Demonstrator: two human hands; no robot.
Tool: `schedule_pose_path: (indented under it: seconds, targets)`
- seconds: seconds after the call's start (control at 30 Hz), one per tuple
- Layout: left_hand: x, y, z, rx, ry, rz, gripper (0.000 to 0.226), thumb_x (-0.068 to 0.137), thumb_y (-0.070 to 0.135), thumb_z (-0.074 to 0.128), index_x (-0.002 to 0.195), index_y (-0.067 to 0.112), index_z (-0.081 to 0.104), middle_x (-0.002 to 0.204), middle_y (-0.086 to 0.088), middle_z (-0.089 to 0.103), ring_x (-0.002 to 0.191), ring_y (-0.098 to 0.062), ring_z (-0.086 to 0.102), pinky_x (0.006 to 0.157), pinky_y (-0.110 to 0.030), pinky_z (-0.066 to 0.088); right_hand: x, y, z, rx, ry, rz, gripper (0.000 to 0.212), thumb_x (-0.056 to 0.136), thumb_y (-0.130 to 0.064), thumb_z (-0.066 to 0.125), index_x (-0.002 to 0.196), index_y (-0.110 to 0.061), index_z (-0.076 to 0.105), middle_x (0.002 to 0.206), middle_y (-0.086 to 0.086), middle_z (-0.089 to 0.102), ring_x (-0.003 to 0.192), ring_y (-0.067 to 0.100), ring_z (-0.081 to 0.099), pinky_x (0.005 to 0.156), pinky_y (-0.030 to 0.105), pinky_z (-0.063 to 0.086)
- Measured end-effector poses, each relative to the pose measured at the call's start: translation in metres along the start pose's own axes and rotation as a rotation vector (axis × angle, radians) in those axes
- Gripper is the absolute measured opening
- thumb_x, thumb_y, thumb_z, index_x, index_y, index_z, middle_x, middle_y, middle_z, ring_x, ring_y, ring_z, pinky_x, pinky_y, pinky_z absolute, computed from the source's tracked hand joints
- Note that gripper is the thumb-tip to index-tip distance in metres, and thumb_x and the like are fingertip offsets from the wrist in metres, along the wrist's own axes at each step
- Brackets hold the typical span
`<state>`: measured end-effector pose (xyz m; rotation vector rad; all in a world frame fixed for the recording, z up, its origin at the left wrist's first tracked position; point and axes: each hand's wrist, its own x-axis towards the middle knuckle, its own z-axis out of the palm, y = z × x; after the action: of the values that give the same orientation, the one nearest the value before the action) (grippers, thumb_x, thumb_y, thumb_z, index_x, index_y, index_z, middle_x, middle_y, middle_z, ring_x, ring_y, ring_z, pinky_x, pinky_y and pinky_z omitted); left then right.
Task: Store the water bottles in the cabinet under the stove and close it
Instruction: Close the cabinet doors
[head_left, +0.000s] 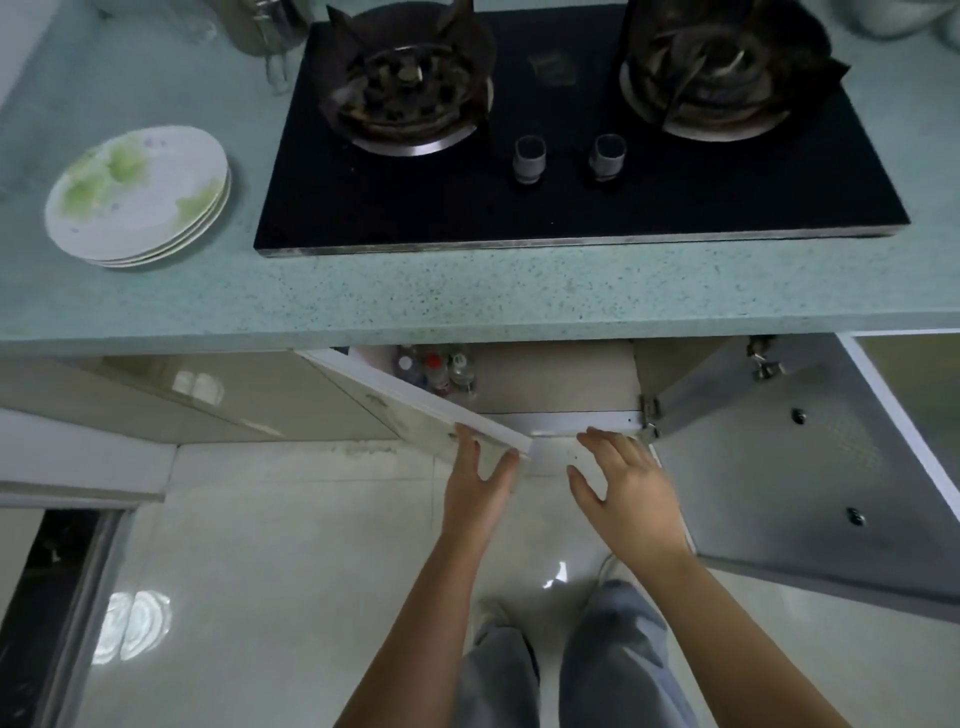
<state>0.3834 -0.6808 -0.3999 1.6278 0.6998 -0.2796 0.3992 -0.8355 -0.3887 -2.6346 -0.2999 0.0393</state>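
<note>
Under the black gas stove the cabinet stands open. Several clear water bottles with coloured caps stand upright at its back left, partly hidden by the left door. That door is partly swung in; my left hand grips its free edge, thumb on one side and fingers on the other. The right door hangs wide open. My right hand hovers with fingers spread just in front of the cabinet's bottom rail, holding nothing.
A stack of white plates with green marks sits on the speckled green counter left of the stove. A metal pot stands at the back. Pale glossy floor tiles lie below, and my legs in grey trousers.
</note>
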Motion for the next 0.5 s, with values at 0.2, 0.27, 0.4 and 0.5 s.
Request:
schedule_pose_path:
  seconds: [0.2, 0.27, 0.4, 0.5]
  targets:
    - [0.02, 0.006, 0.028, -0.162, -0.002, 0.049, 0.087, 0.085, 0.026, 0.06, 0.143, 0.032, -0.004, 0.153, 0.004, 0.015, 0.137, -0.01, 0.023, 0.106, -0.03, 0.025, 0.021, 0.019, -0.006, 0.01, 0.047, 0.025, 0.042, 0.08, -0.036, 0.043, 0.105, -0.008, 0.062, 0.105, 0.011, 0.068, 0.097, 0.03, 0.063, 0.084, 0.041, 0.052]
    - [0.03, 0.009, 0.033, -0.182, -0.018, 0.067, 0.088, 0.085, 0.025, 0.061, 0.142, 0.034, -0.006, 0.154, 0.006, 0.01, 0.137, -0.008, 0.021, 0.108, -0.031, 0.023, 0.028, 0.026, -0.005, 0.007, 0.059, 0.025, 0.041, 0.08, -0.035, 0.044, 0.106, -0.008, 0.062, 0.106, 0.011, 0.068, 0.098, 0.03, 0.062, 0.084, 0.04, 0.052]
    - [0.047, 0.016, 0.042, -0.214, -0.049, 0.105, 0.093, 0.083, 0.027, 0.062, 0.14, 0.039, -0.011, 0.154, 0.01, 0.002, 0.138, -0.006, 0.016, 0.105, -0.027, 0.022, 0.042, 0.034, -0.003, 0.013, 0.086, 0.014, 0.041, 0.08, -0.035, 0.045, 0.107, -0.009, 0.061, 0.109, 0.011, 0.066, 0.102, 0.03, 0.061, 0.088, 0.042, 0.051]
    - [0.058, 0.023, 0.047, -0.239, -0.057, 0.119, 0.099, 0.078, 0.033, 0.064, 0.139, 0.041, -0.013, 0.154, 0.011, -0.001, 0.138, -0.006, 0.015, 0.104, -0.026, 0.021, 0.051, 0.036, -0.004, 0.013, 0.116, 0.0, 0.04, 0.079, -0.034, 0.046, 0.105, -0.008, 0.061, 0.108, 0.011, 0.066, 0.101, 0.03, 0.061, 0.087, 0.041, 0.051]
